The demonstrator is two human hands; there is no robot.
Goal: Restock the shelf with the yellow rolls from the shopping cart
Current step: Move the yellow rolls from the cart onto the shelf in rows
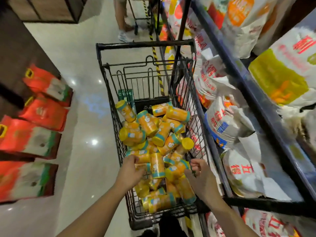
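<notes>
Head view, aisle; yellow rolls (153, 134) lie heaped at all angles in the black wire shopping cart (145, 44), filling its near half. Each roll is a short cylinder; yellow-orange wrap, teal band near each end, plain yellow end caps, small white mark on the side; print too blurred for me to read.

Left grip (130, 170) reaches in at the cart's left wall; fingers bent over a roll and touching it; I cannot tell whether it is clasped. Right grip (201, 173) hangs over the rolls near the cart's right wall; fingers curled; I cannot tell whether anything is in it.

Shelf (246, 86) stands just beside the cart on the right, stacked with white sacks (227, 127); red packs (41, 115) line the left.
</notes>
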